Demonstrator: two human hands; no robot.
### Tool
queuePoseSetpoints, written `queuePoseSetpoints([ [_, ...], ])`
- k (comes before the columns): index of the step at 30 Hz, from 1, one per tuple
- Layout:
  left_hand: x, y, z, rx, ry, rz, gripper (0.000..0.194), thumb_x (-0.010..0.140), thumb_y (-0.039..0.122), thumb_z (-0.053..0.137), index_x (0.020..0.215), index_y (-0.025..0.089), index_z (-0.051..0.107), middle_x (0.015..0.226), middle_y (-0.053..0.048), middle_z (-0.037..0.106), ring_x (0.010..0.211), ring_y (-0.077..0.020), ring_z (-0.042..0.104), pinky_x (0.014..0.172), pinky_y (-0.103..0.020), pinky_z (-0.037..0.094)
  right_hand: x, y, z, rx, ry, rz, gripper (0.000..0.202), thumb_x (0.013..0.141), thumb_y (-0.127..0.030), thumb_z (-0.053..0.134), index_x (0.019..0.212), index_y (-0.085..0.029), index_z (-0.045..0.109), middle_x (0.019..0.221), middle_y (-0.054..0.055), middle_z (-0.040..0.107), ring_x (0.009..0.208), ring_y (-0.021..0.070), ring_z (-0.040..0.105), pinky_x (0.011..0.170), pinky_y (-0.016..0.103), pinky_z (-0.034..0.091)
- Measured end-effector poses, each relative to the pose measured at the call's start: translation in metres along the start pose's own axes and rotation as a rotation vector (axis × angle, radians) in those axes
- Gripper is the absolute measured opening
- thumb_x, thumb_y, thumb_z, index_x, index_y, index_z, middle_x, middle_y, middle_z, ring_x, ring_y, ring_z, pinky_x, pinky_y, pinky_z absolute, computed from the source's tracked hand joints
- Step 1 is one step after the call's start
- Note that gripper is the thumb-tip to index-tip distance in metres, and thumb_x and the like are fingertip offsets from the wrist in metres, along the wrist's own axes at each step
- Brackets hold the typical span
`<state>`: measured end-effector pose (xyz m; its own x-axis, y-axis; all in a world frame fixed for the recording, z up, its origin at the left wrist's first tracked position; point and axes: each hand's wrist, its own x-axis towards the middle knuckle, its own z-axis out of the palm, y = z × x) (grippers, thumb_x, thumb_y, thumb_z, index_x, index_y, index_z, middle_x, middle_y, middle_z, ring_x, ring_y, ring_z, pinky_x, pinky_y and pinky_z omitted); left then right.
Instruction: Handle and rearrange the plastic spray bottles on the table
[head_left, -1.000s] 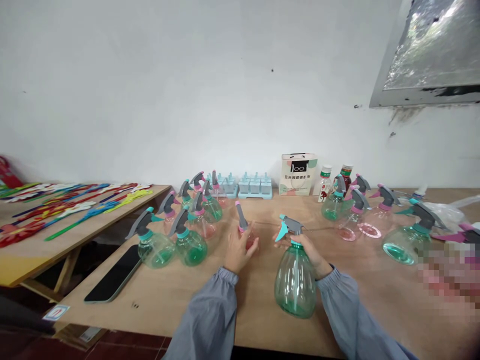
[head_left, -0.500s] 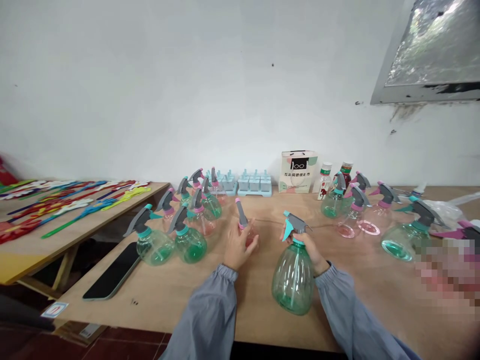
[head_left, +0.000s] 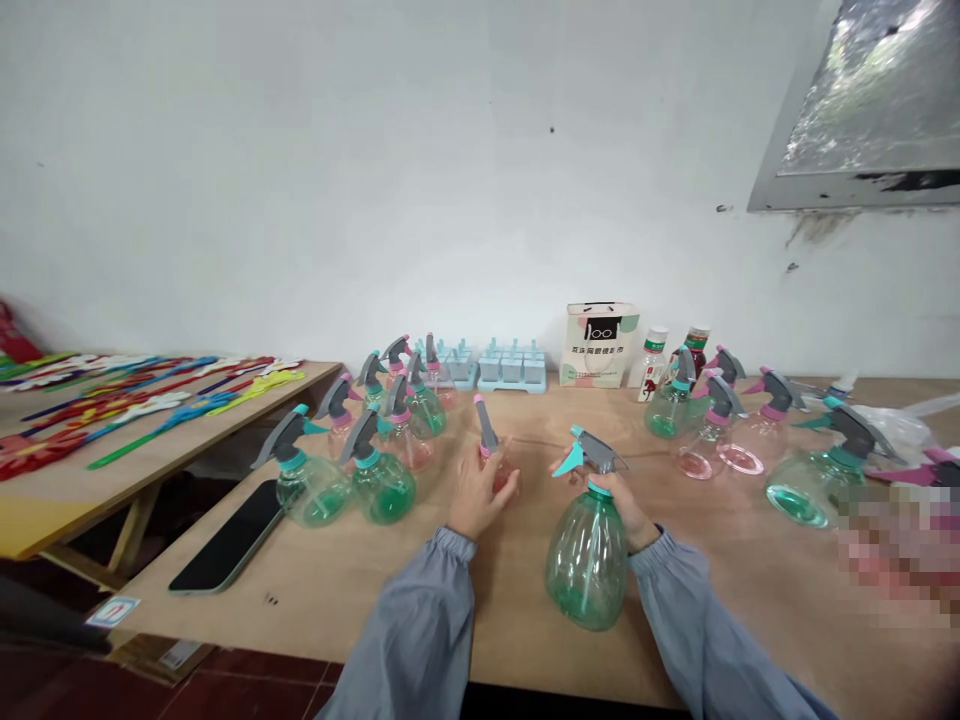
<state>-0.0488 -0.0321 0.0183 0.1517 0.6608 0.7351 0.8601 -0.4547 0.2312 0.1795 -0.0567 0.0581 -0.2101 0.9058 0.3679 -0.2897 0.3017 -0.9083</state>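
In the head view, my right hand (head_left: pixel 625 508) grips the neck of a clear green spray bottle (head_left: pixel 586 570) with a grey head and a turquoise trigger. The bottle stands near the front of the table, and a finger reaches behind the trigger's tip. My left hand (head_left: pixel 477 492) is closed around a pink spray bottle (head_left: pixel 487 430) farther back on the table. Its grey and pink head rises above the fingers, while most of its body is hidden by the hand.
Several green and pink spray bottles (head_left: pixel 384 490) stand to the left, beside a phone (head_left: pixel 229 540). More spray bottles (head_left: pixel 802 485) stand to the right. Pale blue moulds (head_left: pixel 513 370), a paper bag (head_left: pixel 598 350) and two small bottles line the wall. A second table (head_left: pixel 45 510) carries colourful flower-shaped pieces.
The turquoise trigger on the green spray bottle has swung outward, away from its neck, with my right finger by it. My left hand has stayed in place. The view has shifted slightly.
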Motion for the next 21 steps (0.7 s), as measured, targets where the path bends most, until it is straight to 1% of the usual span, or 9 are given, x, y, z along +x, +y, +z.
queuePoseSetpoints([
  [2, -0.0001, 0.0003, 0.0000, -0.009, -0.002, -0.006, 0.054, 0.090, 0.039, 0.057, 0.143, 0.030, 0.050, 0.116, -0.011, 0.055, 0.105, -0.0257, 0.057, 0.089, -0.038, 0.047, -0.0001, 0.0025, -0.0003, 0.012, -0.041, 0.016, 0.035, 0.074, -0.042, 0.058, 0.101, -0.022, 0.067, 0.093, 0.008, 0.076, 0.102, 0.0279, 0.068, 0.094, 0.044, 0.049],
  [5, -0.0003, 0.0001, 0.0008, -0.028, 0.008, 0.005, 0.053, 0.090, 0.038, 0.057, 0.142, 0.030, 0.050, 0.118, -0.012, 0.055, 0.108, -0.0268, 0.056, 0.090, -0.039, 0.047, -0.0001, 0.0048, -0.0013, -0.002, 0.009, -0.005, 0.032, 0.074, -0.043, 0.059, 0.096, -0.022, 0.067, 0.088, 0.007, 0.075, 0.100, 0.0282, 0.069, 0.098, 0.045, 0.049],
  [7, -0.0003, -0.0004, 0.0013, -0.034, 0.012, 0.012, 0.053, 0.090, 0.038, 0.057, 0.142, 0.030, 0.050, 0.119, -0.012, 0.055, 0.109, -0.0272, 0.056, 0.090, -0.040, 0.047, 0.0000, 0.0050, -0.0018, -0.025, 0.051, -0.022, 0.032, 0.073, -0.045, 0.058, 0.093, -0.022, 0.067, 0.086, 0.007, 0.075, 0.099, 0.0286, 0.069, 0.097, 0.045, 0.049],
  [8, -0.0003, -0.0006, 0.0013, -0.035, 0.012, 0.015, 0.053, 0.090, 0.038, 0.057, 0.142, 0.030, 0.050, 0.120, -0.012, 0.055, 0.109, -0.0272, 0.056, 0.091, -0.040, 0.047, 0.0000, 0.0048, -0.0020, -0.028, 0.052, -0.026, 0.032, 0.073, -0.046, 0.058, 0.093, -0.022, 0.067, 0.087, 0.007, 0.075, 0.100, 0.0290, 0.069, 0.096, 0.045, 0.050],
  [12, -0.0001, -0.0007, 0.0003, -0.042, 0.013, 0.023, 0.054, 0.091, 0.038, 0.056, 0.144, 0.030, 0.049, 0.122, -0.012, 0.054, 0.109, -0.0268, 0.056, 0.092, -0.040, 0.046, 0.0006, 0.0025, -0.0012, 0.025, -0.014, -0.012, 0.039, 0.075, -0.047, 0.056, 0.103, -0.022, 0.067, 0.098, 0.009, 0.075, 0.102, 0.0295, 0.068, 0.093, 0.046, 0.051],
  [14, 0.0000, -0.0002, -0.0004, -0.042, 0.009, 0.016, 0.054, 0.091, 0.039, 0.056, 0.144, 0.030, 0.048, 0.121, -0.012, 0.054, 0.108, -0.0267, 0.056, 0.093, -0.040, 0.046, 0.0010, 0.0017, -0.0003, 0.047, -0.016, -0.001, 0.038, 0.075, -0.047, 0.058, 0.102, -0.023, 0.067, 0.099, 0.009, 0.075, 0.101, 0.0292, 0.069, 0.092, 0.046, 0.051],
  [16, 0.0002, 0.0003, -0.0007, -0.042, 0.004, 0.009, 0.054, 0.091, 0.039, 0.056, 0.143, 0.031, 0.049, 0.121, -0.012, 0.054, 0.108, -0.0267, 0.056, 0.093, -0.040, 0.046, 0.0014, 0.0014, 0.0009, 0.033, 0.045, 0.001, 0.033, 0.075, -0.047, 0.060, 0.096, -0.023, 0.067, 0.093, 0.008, 0.076, 0.099, 0.0283, 0.069, 0.092, 0.044, 0.051],
  [19, 0.0004, 0.0004, -0.0006, -0.042, -0.002, 0.004, 0.054, 0.090, 0.038, 0.057, 0.143, 0.031, 0.050, 0.123, -0.012, 0.054, 0.109, -0.0268, 0.056, 0.094, -0.041, 0.046, 0.0021, 0.0006, 0.0028, -0.013, 0.193, -0.012, 0.026, 0.072, -0.046, 0.063, 0.086, -0.023, 0.066, 0.084, 0.005, 0.075, 0.094, 0.0263, 0.068, 0.092, 0.041, 0.049],
  [21, 0.0004, -0.0001, -0.0003, -0.040, -0.006, 0.006, 0.054, 0.090, 0.038, 0.057, 0.143, 0.031, 0.050, 0.124, -0.011, 0.054, 0.110, -0.0269, 0.056, 0.094, -0.041, 0.046, 0.0030, -0.0012, 0.0034, -0.023, 0.260, -0.015, 0.027, 0.071, -0.047, 0.065, 0.085, -0.024, 0.066, 0.083, 0.004, 0.074, 0.091, 0.0251, 0.068, 0.090, 0.040, 0.049],
])
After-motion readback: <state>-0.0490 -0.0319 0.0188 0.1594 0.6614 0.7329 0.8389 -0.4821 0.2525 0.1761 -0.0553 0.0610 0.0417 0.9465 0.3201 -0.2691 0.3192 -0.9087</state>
